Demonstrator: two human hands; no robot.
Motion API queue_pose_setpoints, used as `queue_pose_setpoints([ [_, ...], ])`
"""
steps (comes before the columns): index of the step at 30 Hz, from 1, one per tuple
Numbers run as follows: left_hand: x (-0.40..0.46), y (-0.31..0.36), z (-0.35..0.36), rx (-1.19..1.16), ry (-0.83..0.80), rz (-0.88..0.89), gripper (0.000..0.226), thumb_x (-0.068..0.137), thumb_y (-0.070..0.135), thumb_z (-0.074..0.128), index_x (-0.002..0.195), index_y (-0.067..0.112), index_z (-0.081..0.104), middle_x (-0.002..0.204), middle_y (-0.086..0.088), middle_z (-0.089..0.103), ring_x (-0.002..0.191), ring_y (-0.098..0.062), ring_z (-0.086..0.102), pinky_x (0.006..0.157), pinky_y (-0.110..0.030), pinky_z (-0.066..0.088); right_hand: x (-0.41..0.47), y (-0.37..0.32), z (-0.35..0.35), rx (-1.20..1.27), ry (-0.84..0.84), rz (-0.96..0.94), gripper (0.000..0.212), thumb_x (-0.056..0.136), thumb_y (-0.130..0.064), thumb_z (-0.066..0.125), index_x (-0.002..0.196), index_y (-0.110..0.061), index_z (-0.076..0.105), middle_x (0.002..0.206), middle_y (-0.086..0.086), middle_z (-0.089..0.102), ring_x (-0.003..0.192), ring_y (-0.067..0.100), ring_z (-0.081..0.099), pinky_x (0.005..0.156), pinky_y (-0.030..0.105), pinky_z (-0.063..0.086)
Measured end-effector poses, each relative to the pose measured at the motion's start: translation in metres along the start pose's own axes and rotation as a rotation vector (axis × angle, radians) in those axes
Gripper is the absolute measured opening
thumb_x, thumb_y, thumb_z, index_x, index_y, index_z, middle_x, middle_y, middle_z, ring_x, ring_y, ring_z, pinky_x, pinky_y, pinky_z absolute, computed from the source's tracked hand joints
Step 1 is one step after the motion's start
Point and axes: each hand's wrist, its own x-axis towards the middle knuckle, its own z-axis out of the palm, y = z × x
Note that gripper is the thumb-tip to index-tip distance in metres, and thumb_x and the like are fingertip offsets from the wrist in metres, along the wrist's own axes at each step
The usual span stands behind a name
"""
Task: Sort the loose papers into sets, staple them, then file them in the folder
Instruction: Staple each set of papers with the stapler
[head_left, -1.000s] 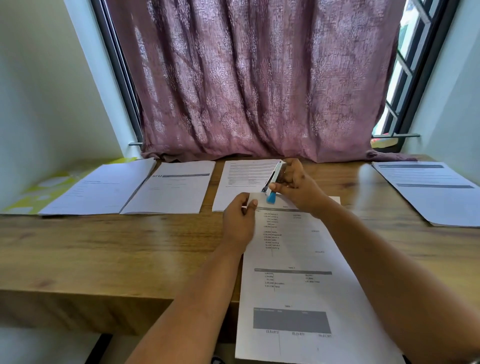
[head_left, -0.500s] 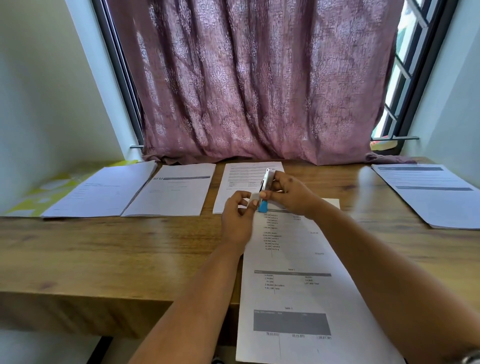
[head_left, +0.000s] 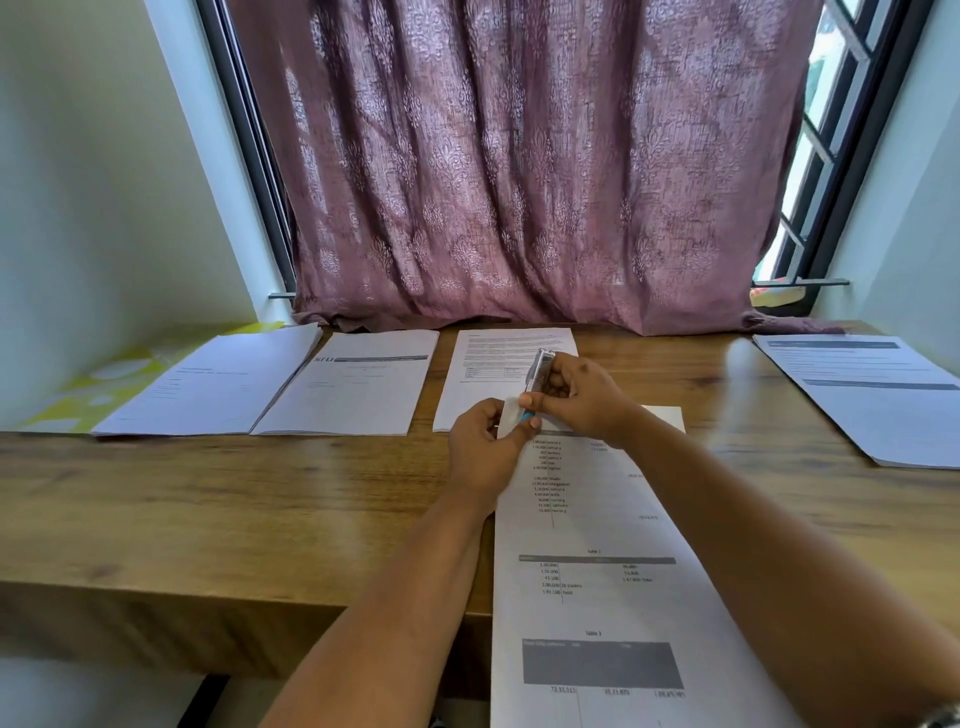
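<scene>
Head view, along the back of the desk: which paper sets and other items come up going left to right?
Yellow-green folder → first paper set → second paper set with a dark header bar → text page → stapler in the right hand → far-right paper set.

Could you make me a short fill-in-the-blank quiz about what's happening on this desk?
1. The right hand grips a small ____.
2. The left hand pinches the top ____ corner of the paper set.
3. Behind the desk hangs a ____ curtain.

Answers: stapler; left; pink
</scene>
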Motion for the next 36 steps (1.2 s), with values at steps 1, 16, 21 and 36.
queue_pose_setpoints([
  [1, 0.001, 0.0, -0.001, -0.007, 0.0, -0.009, 0.025, 0.081, 0.022, 0.079, 0.098, 0.006, 0.07, 0.092, -0.006, 0.073, 0.083, -0.023, 0.071, 0.075, -0.048, 0.059, 0.0, -0.002, 0.0, 0.002, -0.009, -0.002, 0.026, 0.08, -0.024, 0.078, 0.097, -0.015, 0.061, 0.086, -0.003, 0.07, 0.078, 0.008, 0.066, 0.075, 0.022, 0.054],
  [16, -0.007, 0.016, -0.007, -0.117, -0.172, -0.193, 0.013, 0.094, 0.021, 0.062, 0.106, 0.026, 0.064, 0.104, 0.005, 0.072, 0.087, -0.013, 0.072, 0.065, -0.025, 0.057, -0.122, 0.014, -0.115, -0.694, 0.041, 0.742, 0.042, 0.093, -0.038, 0.06, 0.127, -0.016, 0.051, 0.103, 0.009, 0.06, 0.086, 0.022, 0.054, 0.078, 0.034, 0.048],
  [21, -0.008, 0.012, -0.01, 0.097, -0.057, -0.092, 0.017, 0.093, 0.028, 0.064, 0.096, 0.011, 0.065, 0.097, 0.0, 0.072, 0.089, -0.018, 0.069, 0.069, -0.026, 0.054, -0.147, 0.022, -0.105, -0.844, 0.044, 0.781, 0.036, 0.096, -0.046, 0.048, 0.114, -0.017, 0.058, 0.087, 0.002, 0.057, 0.078, 0.017, 0.051, 0.07, 0.028, 0.038],
  [36, -0.009, 0.031, -0.018, 1.217, -0.12, 0.239, 0.071, 0.085, 0.044, 0.07, 0.144, 0.023, 0.037, 0.148, -0.006, 0.037, 0.136, -0.03, 0.03, 0.108, -0.047, 0.032, -0.112, 0.032, -0.051, -0.675, -0.156, 0.249, 0.044, 0.101, -0.037, 0.045, 0.14, -0.018, 0.051, 0.146, 0.0, 0.047, 0.135, 0.022, 0.042, 0.114, 0.037, 0.032],
])
